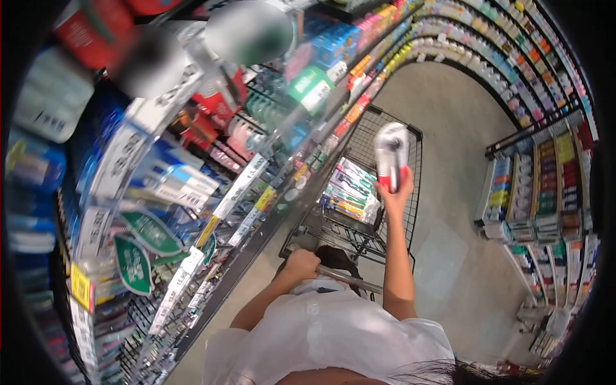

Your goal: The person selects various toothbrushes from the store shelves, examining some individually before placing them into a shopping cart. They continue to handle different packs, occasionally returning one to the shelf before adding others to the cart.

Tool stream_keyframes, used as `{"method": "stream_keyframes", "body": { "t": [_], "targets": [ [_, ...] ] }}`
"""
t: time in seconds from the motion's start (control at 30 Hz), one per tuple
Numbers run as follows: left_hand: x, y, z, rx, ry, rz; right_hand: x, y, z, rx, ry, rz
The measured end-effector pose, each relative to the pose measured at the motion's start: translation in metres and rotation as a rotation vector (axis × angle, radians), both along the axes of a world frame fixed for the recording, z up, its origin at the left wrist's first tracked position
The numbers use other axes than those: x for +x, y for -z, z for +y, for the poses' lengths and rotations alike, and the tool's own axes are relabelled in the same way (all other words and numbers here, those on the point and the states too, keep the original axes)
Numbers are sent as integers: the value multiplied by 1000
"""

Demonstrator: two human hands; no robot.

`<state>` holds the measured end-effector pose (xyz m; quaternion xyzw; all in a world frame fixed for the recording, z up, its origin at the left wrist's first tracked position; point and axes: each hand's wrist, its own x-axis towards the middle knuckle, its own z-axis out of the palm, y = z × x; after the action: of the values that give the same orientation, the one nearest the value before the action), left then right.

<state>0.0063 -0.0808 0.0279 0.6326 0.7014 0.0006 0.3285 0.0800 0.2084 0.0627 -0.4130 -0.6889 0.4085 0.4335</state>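
My right hand point(396, 185) is raised over the shopping cart point(369, 131) and closed on the lower, red end of a white-and-red blister pack point(391, 149). Something dark shows inside the pack, but blur hides what it is. My left hand point(301, 264) is wrapped round the left end of the cart's handle point(351, 280), close to my body. In the cart's basket lie several flat packs point(350, 192) with colourful, long, thin items in them.
Along my left runs a tall shelf of hanging packs with price labels point(239, 186) and green leaf-shaped signs point(133, 263). Curved bottle shelves point(494, 48) rise ahead. More stocked shelves point(539, 186) stand to the right, across the grey floor point(449, 192).
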Motion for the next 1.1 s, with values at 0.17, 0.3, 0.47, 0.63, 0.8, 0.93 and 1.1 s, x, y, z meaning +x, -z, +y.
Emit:
{"method": "stream_keyframes", "body": {
  "t": [0.17, 0.3, 0.47, 0.63, 0.8, 0.93, 1.1],
  "targets": [
    [-5, 4, 0, -57, 69, -79, 76, 112, 48, -229, 278, -400],
    [-8, -2, -3, -82, 92, -103, 86, 199, 92, -212, 233, -793],
    [-2, -1, -13, -117, 20, -209, 52, 284, 153, -271, 151, -1034],
    [4, 9, -23, 41, 40, -86, 0, 363, 187, -238, 84, -1127],
    [-7, -2, -3, -11, 0, -147, -32, 409, 191, -254, 22, -1175],
    [-4, -4, 1, -68, -4, -140, -38, 399, 199, -277, 64, -1169],
    [0, -2, -12, -77, -29, -167, -13, 387, 165, -37, 85, -1059]
  ]
}}
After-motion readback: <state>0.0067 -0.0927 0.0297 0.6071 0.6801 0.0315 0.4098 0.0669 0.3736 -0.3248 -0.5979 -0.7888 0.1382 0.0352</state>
